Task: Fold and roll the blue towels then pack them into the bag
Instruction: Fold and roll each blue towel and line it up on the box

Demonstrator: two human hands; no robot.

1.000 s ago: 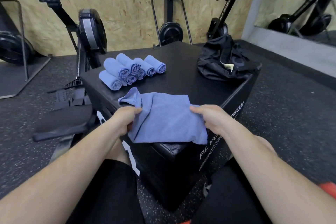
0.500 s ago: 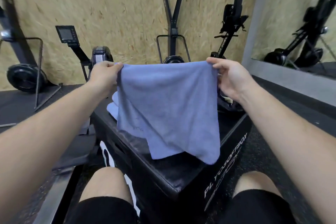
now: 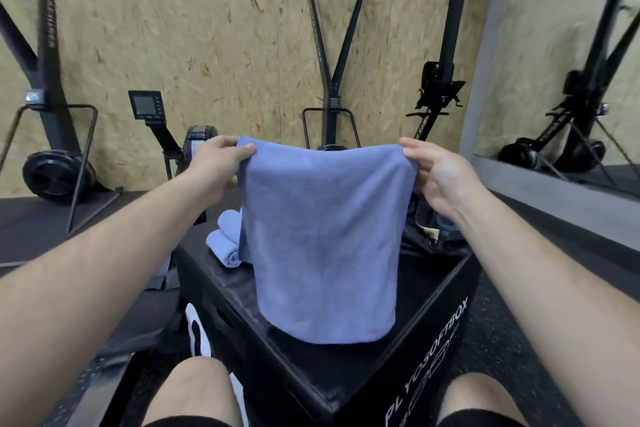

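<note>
A blue towel (image 3: 322, 239) hangs spread out in the air above the black plyo box (image 3: 349, 378). My left hand (image 3: 216, 166) pinches its top left corner and my right hand (image 3: 433, 177) pinches its top right corner. The towel's lower edge hangs just above the box top. Behind the towel, at the left, part of the rolled blue towels (image 3: 225, 239) shows on the box. The black bag (image 3: 433, 232) lies at the box's far right corner, mostly hidden by the towel and my right forearm.
Rowing machines (image 3: 162, 135) and other black gym equipment stand along the wooden wall behind the box. A mirror (image 3: 571, 80) leans at the right. My knees are at the bottom, close to the box's near corner. Dark rubber floor surrounds the box.
The towel went from lying on the box to being lifted and held spread out by both hands. Its lower edge now hangs straighter, and my view has tilted upward.
</note>
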